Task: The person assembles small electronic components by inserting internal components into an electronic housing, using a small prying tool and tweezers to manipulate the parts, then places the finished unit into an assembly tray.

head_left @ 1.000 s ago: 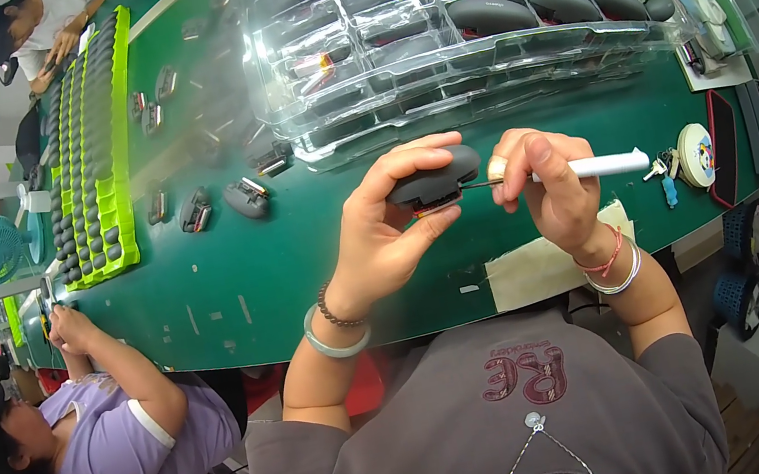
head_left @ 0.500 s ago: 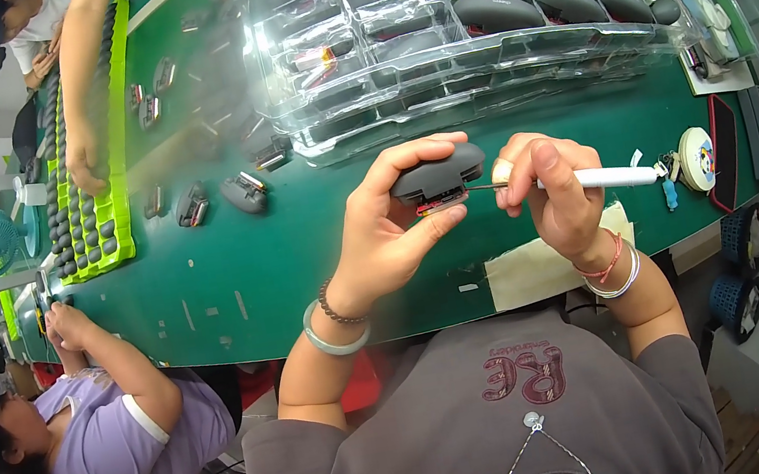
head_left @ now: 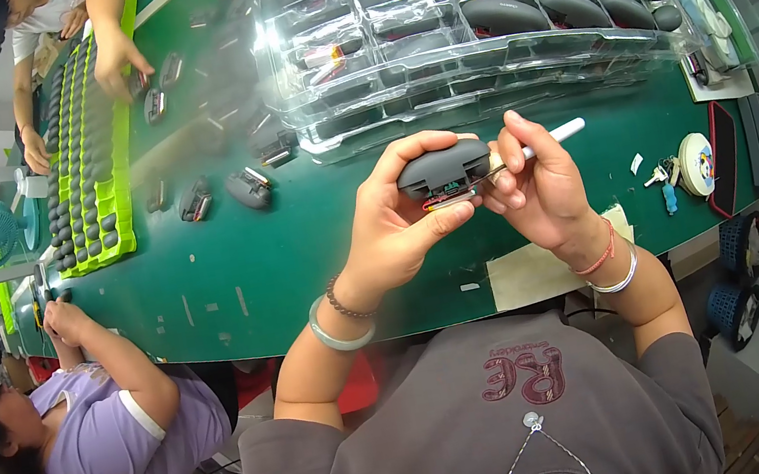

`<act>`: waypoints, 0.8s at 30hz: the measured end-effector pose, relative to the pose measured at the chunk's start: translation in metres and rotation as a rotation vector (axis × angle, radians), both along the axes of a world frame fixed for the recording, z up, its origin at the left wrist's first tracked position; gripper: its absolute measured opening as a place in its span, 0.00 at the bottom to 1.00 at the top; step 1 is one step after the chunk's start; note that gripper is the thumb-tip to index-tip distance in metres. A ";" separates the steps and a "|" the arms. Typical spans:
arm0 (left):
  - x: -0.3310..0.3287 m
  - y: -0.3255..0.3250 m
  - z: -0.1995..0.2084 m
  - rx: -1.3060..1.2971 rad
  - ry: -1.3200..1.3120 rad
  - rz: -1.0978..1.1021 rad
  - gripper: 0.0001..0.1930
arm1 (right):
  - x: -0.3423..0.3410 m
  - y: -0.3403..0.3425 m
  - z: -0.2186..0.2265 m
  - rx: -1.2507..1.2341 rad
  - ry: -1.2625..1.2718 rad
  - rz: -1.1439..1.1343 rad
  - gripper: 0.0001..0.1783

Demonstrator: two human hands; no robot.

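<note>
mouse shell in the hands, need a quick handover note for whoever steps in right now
Left hand: grips the dark grey mouse shell above the green table, open underside toward the person.
Right hand: holds a white pen-like tool, tip at the shell's exposed inner parts.
Clear trays behind hold more shells; loose parts lie to the left.
Done: shell picked up, tool applied.
Left: finish the tool work, set the shell down.

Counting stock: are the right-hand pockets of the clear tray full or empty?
Full. The clear tray holds a dark mouse shell in each right-hand pocket that shows; several left-hand pockets look empty.
</note>
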State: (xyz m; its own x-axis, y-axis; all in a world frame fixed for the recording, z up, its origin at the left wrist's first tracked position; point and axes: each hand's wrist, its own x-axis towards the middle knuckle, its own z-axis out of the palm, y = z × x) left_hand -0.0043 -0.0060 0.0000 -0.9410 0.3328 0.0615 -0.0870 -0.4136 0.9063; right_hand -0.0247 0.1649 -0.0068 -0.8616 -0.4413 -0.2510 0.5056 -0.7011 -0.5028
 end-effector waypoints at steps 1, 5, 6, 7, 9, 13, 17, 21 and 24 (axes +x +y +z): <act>0.000 0.000 0.000 0.001 0.000 0.002 0.27 | -0.001 0.000 -0.001 -0.029 -0.062 0.035 0.22; -0.002 -0.004 0.002 -0.007 -0.042 -0.004 0.26 | -0.001 -0.001 0.003 0.033 -0.092 0.010 0.23; -0.002 -0.004 0.002 -0.022 -0.047 -0.006 0.26 | 0.000 0.000 0.006 0.035 -0.094 0.012 0.23; -0.002 -0.004 0.001 -0.020 -0.050 -0.005 0.26 | 0.002 0.001 0.008 0.181 0.138 -0.088 0.24; -0.002 -0.004 -0.001 -0.061 -0.001 0.009 0.26 | 0.004 0.002 0.011 0.346 0.412 -0.215 0.27; -0.001 -0.002 0.001 -0.052 -0.002 0.008 0.26 | 0.005 0.001 0.015 0.398 0.445 -0.190 0.27; 0.000 -0.002 0.002 -0.047 -0.013 -0.035 0.25 | 0.004 0.003 0.014 0.368 0.435 -0.127 0.27; 0.000 -0.003 0.002 -0.062 0.002 -0.049 0.25 | 0.003 0.004 0.011 0.299 0.384 -0.095 0.27; 0.000 -0.003 0.003 -0.071 0.021 -0.054 0.25 | 0.003 0.002 0.011 0.300 0.398 -0.107 0.27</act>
State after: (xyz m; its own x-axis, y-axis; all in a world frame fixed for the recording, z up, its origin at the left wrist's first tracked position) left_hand -0.0040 -0.0094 0.0026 -0.9205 0.3868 0.0558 -0.0876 -0.3434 0.9351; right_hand -0.0216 0.1672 0.0042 -0.9525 -0.3044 0.0032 0.1676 -0.5333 -0.8292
